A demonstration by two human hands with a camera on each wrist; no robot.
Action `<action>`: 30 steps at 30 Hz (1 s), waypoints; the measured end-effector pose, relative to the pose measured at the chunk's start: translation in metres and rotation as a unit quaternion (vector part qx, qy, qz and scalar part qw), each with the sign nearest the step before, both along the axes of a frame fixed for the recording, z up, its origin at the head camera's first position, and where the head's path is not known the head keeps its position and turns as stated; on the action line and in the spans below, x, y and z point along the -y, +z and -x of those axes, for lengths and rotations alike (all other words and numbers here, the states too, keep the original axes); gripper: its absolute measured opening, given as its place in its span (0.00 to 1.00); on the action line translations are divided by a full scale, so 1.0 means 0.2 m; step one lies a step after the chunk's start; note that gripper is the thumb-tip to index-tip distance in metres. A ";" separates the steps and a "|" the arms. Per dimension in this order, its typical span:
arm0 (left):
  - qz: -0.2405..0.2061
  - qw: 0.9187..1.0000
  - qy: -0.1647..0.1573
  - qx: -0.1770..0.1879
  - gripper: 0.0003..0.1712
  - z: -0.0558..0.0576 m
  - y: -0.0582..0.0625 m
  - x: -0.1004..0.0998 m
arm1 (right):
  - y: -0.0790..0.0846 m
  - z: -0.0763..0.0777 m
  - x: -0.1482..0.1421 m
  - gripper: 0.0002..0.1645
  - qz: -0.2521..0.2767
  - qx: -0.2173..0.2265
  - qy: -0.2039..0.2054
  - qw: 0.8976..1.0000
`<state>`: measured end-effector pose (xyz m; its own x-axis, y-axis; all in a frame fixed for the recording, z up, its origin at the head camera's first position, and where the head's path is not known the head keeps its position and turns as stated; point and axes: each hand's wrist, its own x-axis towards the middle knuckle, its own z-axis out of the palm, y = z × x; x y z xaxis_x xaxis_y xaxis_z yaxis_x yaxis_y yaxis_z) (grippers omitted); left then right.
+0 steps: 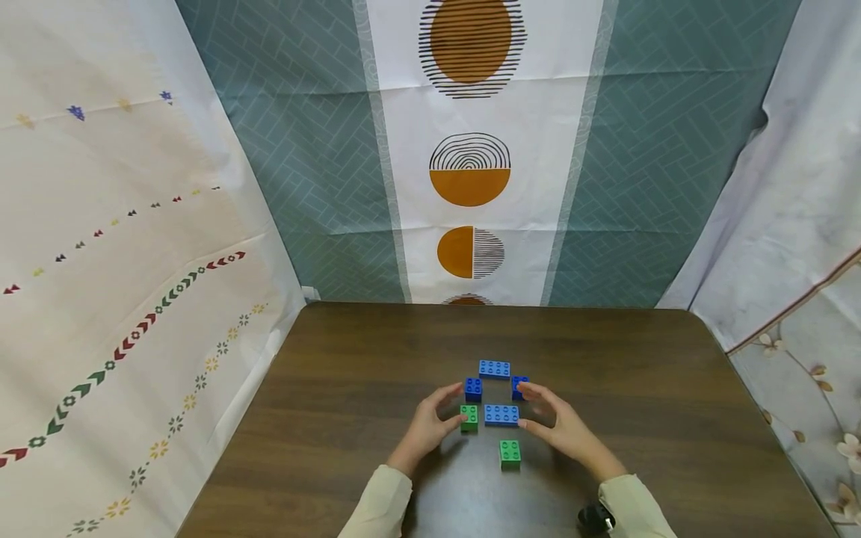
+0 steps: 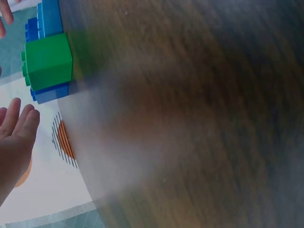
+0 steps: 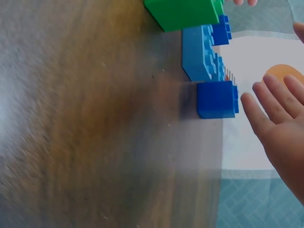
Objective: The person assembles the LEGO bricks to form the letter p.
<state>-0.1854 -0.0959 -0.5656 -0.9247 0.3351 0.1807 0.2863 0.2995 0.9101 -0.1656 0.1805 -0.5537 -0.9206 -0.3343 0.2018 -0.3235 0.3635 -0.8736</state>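
Note:
My left hand (image 1: 425,429), fingers spread and slightly bent, is at the left of a group of toy building bricks. Its thumb tip overlaps the left green brick (image 1: 468,418) in the head view, and its fingertips reach toward the left dark blue brick (image 1: 473,388). On the other side, my right hand (image 1: 566,427) has its fingertips by the right dark blue brick (image 1: 516,392) and its thumb at the right end of the near light blue brick (image 1: 501,415). In the right wrist view, the right hand's fingers (image 3: 270,102) are extended, apart from the dark blue brick (image 3: 216,99).
A far light blue brick (image 1: 494,368) lies behind the dark blue pair. Nearer me stands another green brick (image 1: 510,453). All rest on a brown wooden table (image 1: 336,418), with patterned cloths hanging behind and at both sides. A black band (image 1: 593,519) is at the right wrist.

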 end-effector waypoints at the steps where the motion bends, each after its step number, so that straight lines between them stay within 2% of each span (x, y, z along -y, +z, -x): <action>1: -0.008 1.000 -0.001 0.003 0.31 0.00 -0.01 0.00 | -0.01 0.00 0.00 0.37 0.010 0.008 0.011 1.000; 6: -0.032 0.999 -0.003 0.038 0.29 -0.01 -0.01 -0.03 | -0.03 -0.01 0.01 0.37 0.029 0.067 0.064 0.995; 9: -0.042 0.997 -0.005 0.059 0.27 -0.03 0.03 -0.04 | -0.04 -0.02 0.02 0.37 0.036 0.092 0.089 0.991; 14: -0.047 0.996 -0.010 0.077 0.25 -0.08 0.13 -0.05 | -0.07 -0.03 0.02 0.37 0.043 0.105 0.117 0.987; 17: -0.047 0.995 -0.009 0.084 0.24 -0.08 0.14 -0.05 | -0.08 -0.03 0.02 0.37 0.051 0.115 0.133 0.983; 20: -0.048 0.995 -0.005 0.089 0.23 -0.08 0.12 -0.05 | -0.10 -0.04 0.02 0.37 0.060 0.130 0.148 0.978; 27: -0.028 0.995 0.010 0.098 0.24 -0.02 -0.05 -0.05 | -0.11 -0.06 0.02 0.35 0.065 0.164 0.164 0.970; 30: -0.023 0.994 0.015 0.104 0.23 -0.01 -0.07 -0.05 | -0.11 -0.06 0.02 0.33 0.066 0.170 0.167 0.969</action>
<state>-0.1843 -0.0865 -0.5801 -0.9533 0.3022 -0.0015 0.0813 0.2612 0.9618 -0.1534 0.1763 -0.5759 -0.7865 -0.6167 -0.0338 -0.0889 0.1671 -0.9819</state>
